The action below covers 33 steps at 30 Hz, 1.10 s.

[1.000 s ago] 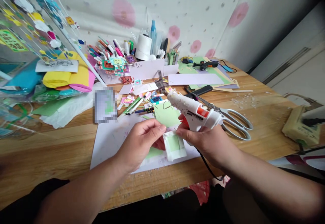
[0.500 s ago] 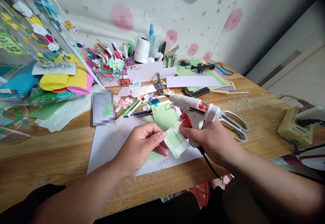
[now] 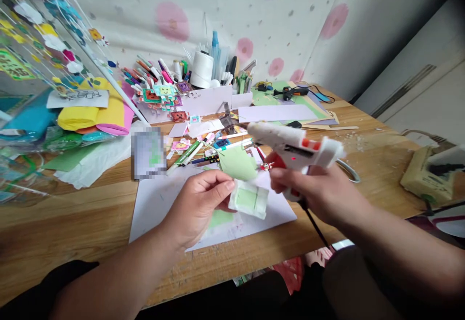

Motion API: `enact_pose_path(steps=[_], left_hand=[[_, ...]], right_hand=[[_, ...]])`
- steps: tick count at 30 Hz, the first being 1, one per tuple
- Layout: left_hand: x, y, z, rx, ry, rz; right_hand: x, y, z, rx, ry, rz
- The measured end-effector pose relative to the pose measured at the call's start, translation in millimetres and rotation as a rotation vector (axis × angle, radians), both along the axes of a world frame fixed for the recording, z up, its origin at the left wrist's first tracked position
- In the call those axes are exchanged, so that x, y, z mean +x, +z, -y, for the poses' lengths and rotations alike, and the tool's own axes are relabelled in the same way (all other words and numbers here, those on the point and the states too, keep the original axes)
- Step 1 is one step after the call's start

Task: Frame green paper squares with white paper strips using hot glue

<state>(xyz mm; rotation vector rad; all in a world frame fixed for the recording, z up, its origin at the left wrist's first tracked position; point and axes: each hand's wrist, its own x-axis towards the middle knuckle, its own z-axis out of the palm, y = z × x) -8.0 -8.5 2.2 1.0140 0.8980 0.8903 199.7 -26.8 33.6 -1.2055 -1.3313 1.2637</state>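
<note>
My left hand pinches the left edge of a small green paper piece with a white raised border, between thumb and fingers. My right hand is wrapped round the handle of a white hot glue gun with a red trigger, a little blurred by motion. The gun's nozzle points left, above and apart from the bordered piece. A black cord runs down from the handle. Beneath both hands lies a white paper sheet, with a light green paper piece just beyond. Partly hidden behind the gun are grey-handled scissors.
Pens, markers and paper cut-outs crowd the table's middle. A pen holder box stands at the back. Coloured paper rolls and hanging strings sit at left. A power strip lies at right; a second, black glue gun rests behind.
My right hand has moved the glue gun right, away from the bordered piece. My left hand has turned that piece so it lies more level.
</note>
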Motion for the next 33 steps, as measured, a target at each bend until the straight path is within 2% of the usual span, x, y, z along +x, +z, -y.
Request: enact_pose_path(steps=[3, 7, 10, 14, 29, 33], left_hand=[[-1, -2.1, -3, 0.047, 0.168, 0.01], [-3, -2.7, -3, 0.141, 0.287, 0.004], [-4, -3.9, -2, 0.216, 0.303, -0.007], [-6, -5.9, -2, 0.301, 0.304, -0.046], [-8, -6.3, 0, 0.463, 0.261, -0.185], [-8, -6.9, 0, 0.484, 0.255, -0.198]], right_hand=[[17, 5.8, 7, 0.043, 0.06, 0.041], [20, 12.4, 20, 0.174, 0.181, 0.309], [14, 12.4, 24, 0.21, 0.187, 0.403], [6, 12.1, 23, 0.177, 0.191, 0.381], [6, 12.0, 25, 0.147, 0.204, 0.394], [6, 12.6, 24, 0.221, 0.21, 0.452]])
